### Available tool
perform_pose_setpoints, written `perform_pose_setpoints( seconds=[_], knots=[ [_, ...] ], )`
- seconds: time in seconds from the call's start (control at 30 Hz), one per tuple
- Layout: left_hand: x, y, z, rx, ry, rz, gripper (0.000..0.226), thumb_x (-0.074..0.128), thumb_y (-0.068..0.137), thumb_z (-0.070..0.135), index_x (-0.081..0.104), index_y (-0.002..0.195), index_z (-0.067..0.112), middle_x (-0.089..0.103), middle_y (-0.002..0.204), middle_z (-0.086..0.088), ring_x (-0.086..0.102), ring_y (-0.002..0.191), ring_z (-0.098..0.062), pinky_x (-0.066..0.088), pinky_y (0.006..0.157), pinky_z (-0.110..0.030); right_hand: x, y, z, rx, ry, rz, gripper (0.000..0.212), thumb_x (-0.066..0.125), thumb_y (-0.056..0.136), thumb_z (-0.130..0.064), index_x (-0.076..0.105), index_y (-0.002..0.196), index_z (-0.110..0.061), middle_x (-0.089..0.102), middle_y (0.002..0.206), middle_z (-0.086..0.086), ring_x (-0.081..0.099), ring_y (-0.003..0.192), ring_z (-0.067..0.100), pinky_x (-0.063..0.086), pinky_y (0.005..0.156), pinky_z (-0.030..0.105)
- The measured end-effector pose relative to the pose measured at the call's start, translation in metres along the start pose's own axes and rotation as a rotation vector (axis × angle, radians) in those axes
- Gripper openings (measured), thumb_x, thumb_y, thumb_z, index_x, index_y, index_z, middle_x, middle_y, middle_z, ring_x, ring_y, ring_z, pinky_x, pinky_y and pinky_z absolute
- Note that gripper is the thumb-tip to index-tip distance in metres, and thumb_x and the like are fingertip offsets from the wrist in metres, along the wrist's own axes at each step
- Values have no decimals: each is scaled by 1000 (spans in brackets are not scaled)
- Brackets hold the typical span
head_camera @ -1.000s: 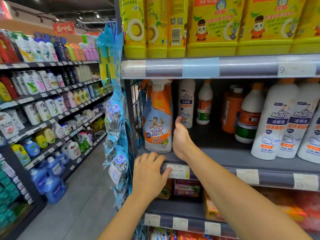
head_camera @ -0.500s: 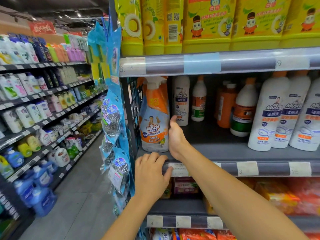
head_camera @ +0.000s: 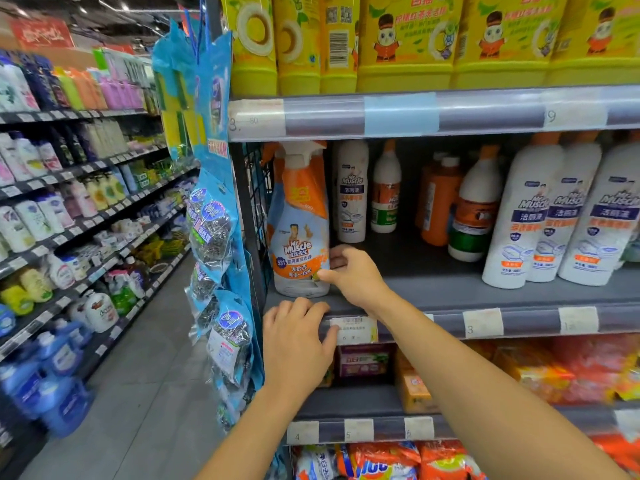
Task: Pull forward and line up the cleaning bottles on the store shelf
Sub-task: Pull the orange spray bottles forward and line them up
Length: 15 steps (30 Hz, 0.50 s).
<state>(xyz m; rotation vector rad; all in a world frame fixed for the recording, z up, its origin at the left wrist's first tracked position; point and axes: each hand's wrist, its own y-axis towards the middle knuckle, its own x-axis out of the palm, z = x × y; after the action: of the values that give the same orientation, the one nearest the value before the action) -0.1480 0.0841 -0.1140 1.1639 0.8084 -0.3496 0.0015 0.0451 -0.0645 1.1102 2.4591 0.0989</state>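
An orange and blue spray bottle (head_camera: 300, 220) stands at the left end of the grey middle shelf (head_camera: 433, 292), near its front edge. My right hand (head_camera: 353, 271) grips the bottle's lower right side, thumb in front and fingers behind. My left hand (head_camera: 298, 341) rests on the shelf's front lip just below the bottle, holding nothing. Further back stand a tall white bottle (head_camera: 351, 192) and a small white bottle with an orange cap (head_camera: 385, 188). Three white toilet-cleaner bottles (head_camera: 557, 213) stand near the front on the right.
An orange bottle (head_camera: 437, 202) and a white bottle with a green band (head_camera: 476, 206) sit deep in the shelf's middle. Yellow dish-soap bottles (head_camera: 401, 39) fill the shelf above. A strip of packaged scourers (head_camera: 211, 230) hangs at the shelf's left end. An aisle runs to the left.
My right hand has shifted from behind the spray bottle's side to gripping its lower right, thumb now in front. The bottle stays upright at the shelf's left end. My left hand has stayed on the lip.
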Motion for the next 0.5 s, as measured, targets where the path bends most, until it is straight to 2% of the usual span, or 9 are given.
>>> perform_pose_setpoints(
  seconds=[0.13, 0.2, 0.3, 0.37, 0.43, 0.5],
  knots=[
    [-2, 0, 0, 17, 13, -26, 28, 70, 76, 39, 68, 99, 22, 61, 85, 4, 56, 81, -21, 42, 80, -40, 1, -2, -6, 0, -57, 1, 36, 74, 79, -19, 60, 112, -14, 68, 96, 0, 65, 89, 14, 54, 78, 27],
    [-2, 0, -2, 34, 43, -28, 30, 73, 75, 39, 68, 99, 22, 61, 85, 4, 57, 81, -21, 43, 78, -40, -5, -10, -8, 21, -56, -2, 39, 76, 77, -23, 60, 113, -16, 67, 95, -3, 65, 89, 13, 55, 77, 27],
    [0, 2, -4, 46, 87, -38, 31, 74, 75, 41, 69, 98, 22, 61, 84, 3, 57, 80, -24, 42, 75, -41, -30, -26, -5, 26, -93, 33, 34, 75, 77, -26, 61, 107, -26, 62, 95, -8, 63, 84, 10, 49, 64, 16],
    [1, 5, -4, 40, 117, -50, 31, 65, 76, 48, 68, 95, 23, 60, 83, 2, 56, 80, -26, 40, 73, -42, -52, -38, 1, 13, -135, 48, 22, 71, 80, -25, 61, 100, -29, 60, 93, -11, 61, 80, 8, 43, 57, 10],
    [2, 10, 0, 31, 119, -48, 32, 63, 74, 50, 67, 92, 24, 59, 82, 1, 56, 80, -27, 41, 71, -43, -75, -51, 7, -1, -183, 69, 15, 68, 83, -24, 63, 96, -28, 60, 88, -15, 59, 76, 1, 40, 56, 8],
    [3, 16, 12, 54, 91, -55, 29, 74, 73, 44, 66, 93, 24, 58, 83, 2, 56, 82, -27, 42, 70, -43, -99, -63, 15, -7, -225, 99, 11, 66, 84, -22, 63, 92, -29, 59, 82, -19, 57, 73, -3, 39, 57, 7]
  ],
)
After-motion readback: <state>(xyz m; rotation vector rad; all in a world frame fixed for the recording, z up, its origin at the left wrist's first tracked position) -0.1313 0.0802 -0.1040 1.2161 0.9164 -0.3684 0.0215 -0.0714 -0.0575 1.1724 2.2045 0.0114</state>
